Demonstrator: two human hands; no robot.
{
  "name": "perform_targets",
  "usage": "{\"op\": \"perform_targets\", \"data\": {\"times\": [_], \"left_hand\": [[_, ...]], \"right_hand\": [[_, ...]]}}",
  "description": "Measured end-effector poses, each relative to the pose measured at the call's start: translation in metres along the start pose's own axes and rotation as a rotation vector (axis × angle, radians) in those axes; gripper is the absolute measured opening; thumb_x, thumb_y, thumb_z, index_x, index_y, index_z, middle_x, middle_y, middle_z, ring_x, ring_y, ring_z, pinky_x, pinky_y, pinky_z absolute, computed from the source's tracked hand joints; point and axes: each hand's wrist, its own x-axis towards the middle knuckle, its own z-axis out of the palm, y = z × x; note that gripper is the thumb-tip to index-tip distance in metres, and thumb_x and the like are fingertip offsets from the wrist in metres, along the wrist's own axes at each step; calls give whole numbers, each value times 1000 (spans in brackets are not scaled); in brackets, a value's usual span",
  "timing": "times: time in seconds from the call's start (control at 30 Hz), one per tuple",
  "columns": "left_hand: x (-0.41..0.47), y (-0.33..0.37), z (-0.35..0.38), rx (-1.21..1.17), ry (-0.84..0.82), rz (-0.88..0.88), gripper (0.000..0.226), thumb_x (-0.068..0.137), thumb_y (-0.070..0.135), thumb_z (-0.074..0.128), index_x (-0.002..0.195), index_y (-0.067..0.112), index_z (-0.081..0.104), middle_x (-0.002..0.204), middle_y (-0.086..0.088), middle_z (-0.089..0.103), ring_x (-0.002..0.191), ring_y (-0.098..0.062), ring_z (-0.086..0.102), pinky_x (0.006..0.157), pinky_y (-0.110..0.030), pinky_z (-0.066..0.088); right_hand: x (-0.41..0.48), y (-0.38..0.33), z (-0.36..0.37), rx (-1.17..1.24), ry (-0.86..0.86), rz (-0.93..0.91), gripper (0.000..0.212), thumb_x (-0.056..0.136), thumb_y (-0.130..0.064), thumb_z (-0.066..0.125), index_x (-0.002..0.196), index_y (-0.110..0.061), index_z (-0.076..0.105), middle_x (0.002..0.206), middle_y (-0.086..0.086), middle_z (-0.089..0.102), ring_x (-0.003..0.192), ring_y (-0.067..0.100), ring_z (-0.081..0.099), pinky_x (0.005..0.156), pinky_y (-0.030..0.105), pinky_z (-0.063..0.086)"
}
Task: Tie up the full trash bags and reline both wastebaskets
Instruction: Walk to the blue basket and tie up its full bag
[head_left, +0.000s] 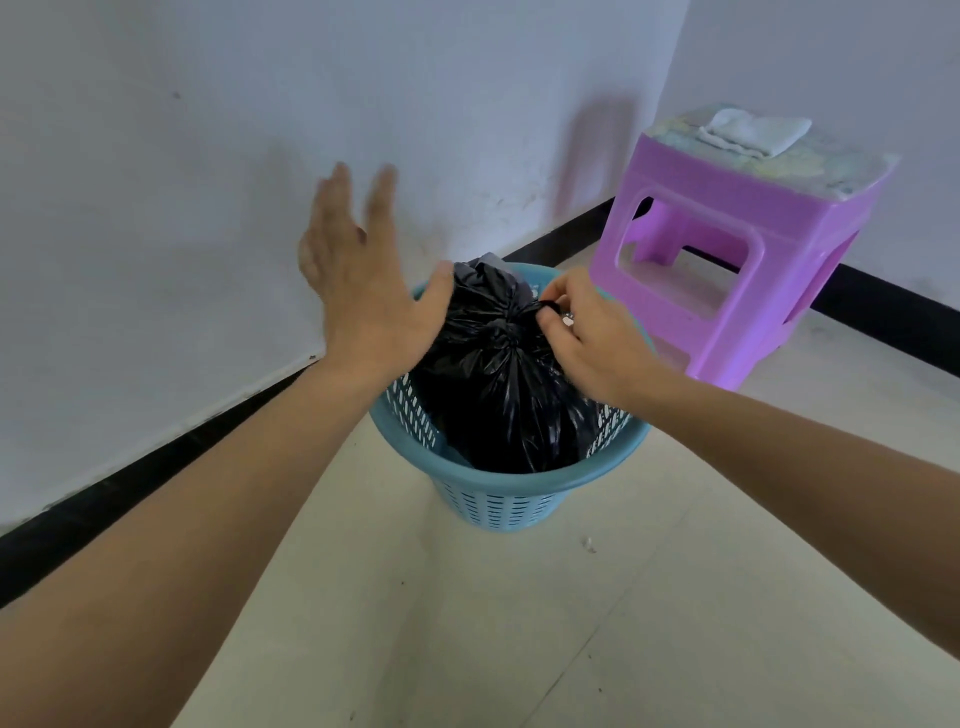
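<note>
A full black trash bag (498, 395) sits in a blue slotted wastebasket (498, 493) on the floor, its top gathered into a knot. My right hand (587, 338) pinches the bag's twisted end just right of the knot. Left of the bag, my left hand (363, 280) is spread with straight fingers; its thumb lies against the bag's upper left side. The bag's lower part is hidden inside the basket.
A purple plastic stool (748, 249) stands right behind the basket, with a folded white cloth (748, 132) on top. White walls with a black baseboard (156, 457) meet in a corner behind. Pale tiled floor (519, 623) stretches toward me.
</note>
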Motion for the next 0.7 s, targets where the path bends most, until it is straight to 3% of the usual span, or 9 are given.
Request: {"op": "perform_targets", "data": {"times": [0.07, 0.13, 0.2, 0.3, 0.37, 0.43, 0.5, 0.57, 0.7], "left_hand": [[-5, -6, 12, 17, -245, 80, 70, 94, 48, 54, 154, 28, 23, 164, -10, 0, 151, -29, -3, 118, -48, 4], [-14, -15, 27, -42, -528, -22, 73, 96, 50, 50, 156, 27, 15, 164, -10, 0, 151, -30, 0, 119, -46, 7], [-22, -23, 40, -65, -684, -62, 72, 96, 51, 49, 155, 21, 20, 160, -11, 24, 145, -31, 26, 117, -43, 24], [-25, -25, 46, 13, -632, 61, 42, 99, 43, 49, 130, 16, 53, 124, -9, 61, 112, -30, 57, 89, -36, 44], [-21, -25, 47, -2, -523, 98, 25, 100, 31, 48, 113, 14, 60, 107, -9, 64, 100, -31, 59, 78, -36, 41], [-18, -29, 48, -45, -453, 85, 20, 101, 25, 47, 107, 13, 61, 102, -9, 65, 95, -30, 58, 74, -34, 37], [-20, -32, 50, -84, -392, 76, 19, 100, 22, 47, 104, 11, 61, 97, -9, 65, 90, -28, 57, 73, -34, 37], [-23, -32, 50, -100, -379, 85, 17, 100, 22, 46, 102, 11, 59, 93, -7, 62, 87, -26, 55, 75, -39, 41], [-17, -28, 37, -59, -480, 68, 19, 101, 27, 41, 101, 12, 53, 94, -5, 54, 89, -25, 51, 75, -46, 45]], "right_hand": [[-1, 3, 5, 62, -3, 48, 13, 102, -22, 48, 112, -14, 48, 93, 9, 65, 78, 22, 58, 70, 29, 41], [1, 8, 10, 135, -13, 75, 10, 102, -20, 48, 110, -16, 48, 94, 4, 63, 79, 18, 57, 76, 35, 43], [4, 12, 14, 198, -33, 89, 7, 100, -17, 48, 107, -20, 47, 80, -4, 56, 66, 6, 49, 70, 30, 38], [7, 13, 17, 204, -57, 71, 11, 99, -14, 48, 106, -23, 46, 70, -4, 53, 56, 5, 45, 64, 30, 36], [5, 12, 16, 183, -110, 27, 16, 98, -12, 49, 110, -23, 45, 88, 7, 64, 68, 9, 54, 70, 33, 41], [2, 13, 16, 194, -223, -11, 32, 94, -13, 55, 122, -22, 43, 111, 5, 64, 94, 13, 59, 85, 24, 46], [1, 15, 19, 121, -273, -77, 60, 88, -20, 65, 141, -21, 36, 132, -3, 54, 119, 8, 51, 104, 16, 37], [1, 21, 24, -2, -249, -164, 80, 85, -23, 71, 152, -14, 28, 146, 1, 45, 135, 11, 41, 115, 19, 26], [1, 11, 15, -77, -246, -133, 77, 92, -19, 65, 157, -13, 22, 152, 7, 40, 141, 17, 35, 118, 18, 19]]}}
